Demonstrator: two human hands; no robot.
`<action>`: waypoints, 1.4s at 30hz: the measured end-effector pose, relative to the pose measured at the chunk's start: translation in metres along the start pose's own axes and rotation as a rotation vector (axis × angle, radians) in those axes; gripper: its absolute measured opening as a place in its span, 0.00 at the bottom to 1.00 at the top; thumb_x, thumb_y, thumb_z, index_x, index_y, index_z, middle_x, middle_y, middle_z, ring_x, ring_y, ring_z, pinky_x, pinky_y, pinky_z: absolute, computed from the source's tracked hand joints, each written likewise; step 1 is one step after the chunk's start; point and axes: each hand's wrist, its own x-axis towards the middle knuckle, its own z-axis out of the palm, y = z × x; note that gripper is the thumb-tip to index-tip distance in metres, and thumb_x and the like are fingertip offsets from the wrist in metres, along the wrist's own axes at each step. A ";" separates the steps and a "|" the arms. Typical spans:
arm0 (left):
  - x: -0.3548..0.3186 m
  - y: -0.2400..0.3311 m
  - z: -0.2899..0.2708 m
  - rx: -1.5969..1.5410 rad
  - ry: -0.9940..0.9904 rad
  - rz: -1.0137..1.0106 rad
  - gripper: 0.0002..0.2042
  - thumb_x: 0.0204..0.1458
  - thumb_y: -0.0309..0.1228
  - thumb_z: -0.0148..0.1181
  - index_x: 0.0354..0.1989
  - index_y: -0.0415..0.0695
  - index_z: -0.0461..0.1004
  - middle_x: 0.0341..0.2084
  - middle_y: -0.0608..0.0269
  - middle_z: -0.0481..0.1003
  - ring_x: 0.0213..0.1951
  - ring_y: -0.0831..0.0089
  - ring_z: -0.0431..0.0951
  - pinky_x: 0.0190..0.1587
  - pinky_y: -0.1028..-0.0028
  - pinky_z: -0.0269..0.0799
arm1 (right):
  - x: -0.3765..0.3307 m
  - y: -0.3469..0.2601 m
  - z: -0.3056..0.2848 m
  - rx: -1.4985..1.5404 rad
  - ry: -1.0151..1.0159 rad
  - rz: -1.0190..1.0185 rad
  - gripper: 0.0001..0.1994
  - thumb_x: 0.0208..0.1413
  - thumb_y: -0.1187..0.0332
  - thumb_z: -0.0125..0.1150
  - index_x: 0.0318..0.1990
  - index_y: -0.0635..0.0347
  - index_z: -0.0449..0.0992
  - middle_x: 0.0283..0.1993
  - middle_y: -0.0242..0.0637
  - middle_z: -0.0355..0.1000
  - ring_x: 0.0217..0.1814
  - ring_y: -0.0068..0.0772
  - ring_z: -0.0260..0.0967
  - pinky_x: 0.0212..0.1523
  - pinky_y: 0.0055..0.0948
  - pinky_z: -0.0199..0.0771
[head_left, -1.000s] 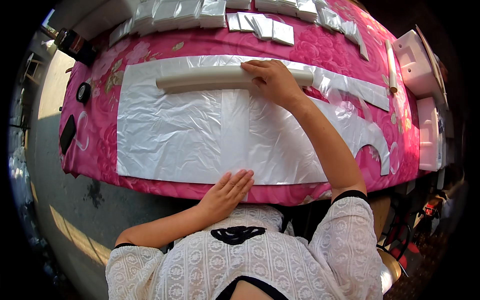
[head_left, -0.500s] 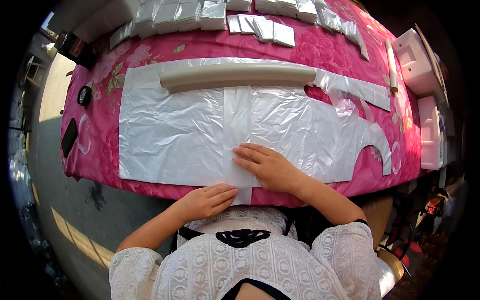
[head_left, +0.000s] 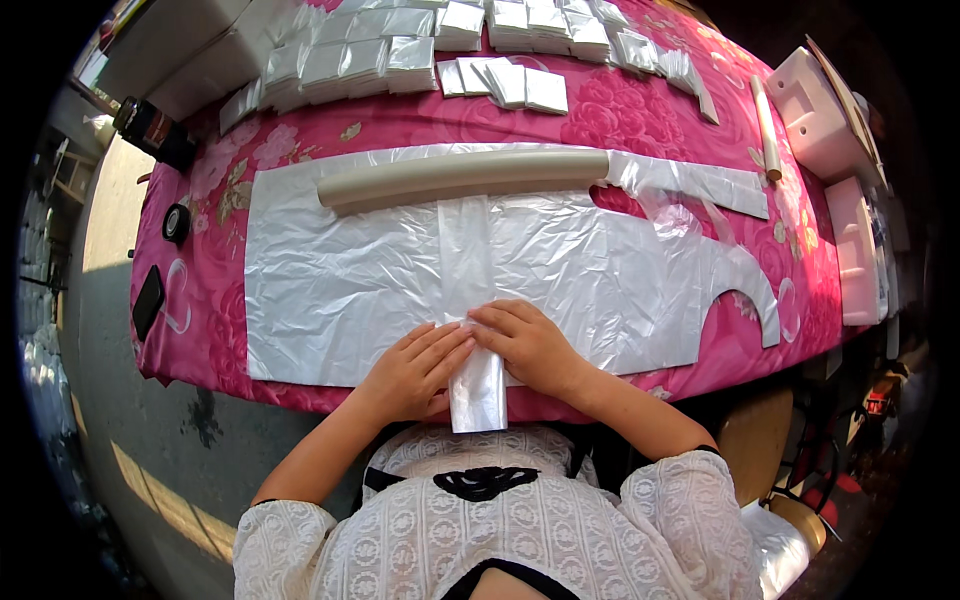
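A thin white plastic apron [head_left: 340,280] lies flat across the table, its straps and curved cut-outs on the right. Over its middle runs a narrow folded strip of plastic film [head_left: 478,395], whose shiny near end reaches past the table edge towards me. My left hand [head_left: 410,372] rests on the strip's left side with fingers stretched out. From the other side, my right hand [head_left: 530,345] lies on the strip, fingers extended. The fingertips of both hands meet on it; what lies beneath them is hidden. Along the apron's far side rests a long beige tube [head_left: 465,178].
Stacks of folded plastic packets [head_left: 345,65] stand along the back. A dark jar [head_left: 155,132], a tape roll [head_left: 176,222] and a black phone [head_left: 148,302] sit at the left. White foam boxes [head_left: 825,120] and a thin tube [head_left: 766,130] are at the right.
My left hand has moved up and forward beside my right hand, which has shifted slightly nearer me. The strip's near end now shows a shiny, folded-looking surface. The view has shifted a little.
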 end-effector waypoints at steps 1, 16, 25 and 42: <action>0.002 -0.002 0.002 0.011 0.007 -0.030 0.26 0.36 0.30 0.60 0.49 0.38 0.69 0.49 0.55 0.70 0.52 0.60 0.70 0.54 0.61 0.65 | 0.000 0.000 -0.002 -0.012 -0.001 0.009 0.21 0.39 0.75 0.58 0.46 0.58 0.72 0.51 0.38 0.68 0.53 0.41 0.64 0.54 0.36 0.65; 0.010 -0.004 0.013 0.105 -0.014 -0.022 0.23 0.40 0.29 0.59 0.49 0.40 0.70 0.49 0.57 0.71 0.53 0.65 0.70 0.57 0.62 0.62 | -0.004 0.009 -0.008 -0.086 0.023 0.012 0.16 0.43 0.74 0.53 0.43 0.61 0.73 0.48 0.39 0.69 0.52 0.41 0.65 0.51 0.35 0.67; 0.007 -0.009 0.015 0.066 0.048 -0.007 0.17 0.44 0.26 0.56 0.45 0.41 0.72 0.44 0.59 0.74 0.48 0.68 0.73 0.55 0.64 0.63 | -0.005 0.017 -0.020 -0.081 -0.011 -0.075 0.15 0.40 0.73 0.58 0.40 0.58 0.75 0.40 0.34 0.72 0.40 0.34 0.69 0.39 0.29 0.72; 0.035 -0.001 0.011 -0.378 0.268 -0.547 0.29 0.51 0.30 0.53 0.60 0.33 0.52 0.59 0.41 0.56 0.60 0.51 0.59 0.59 0.62 0.56 | 0.032 0.020 -0.033 0.432 -0.055 0.769 0.10 0.46 0.66 0.57 0.28 0.67 0.78 0.23 0.43 0.75 0.23 0.34 0.73 0.27 0.26 0.71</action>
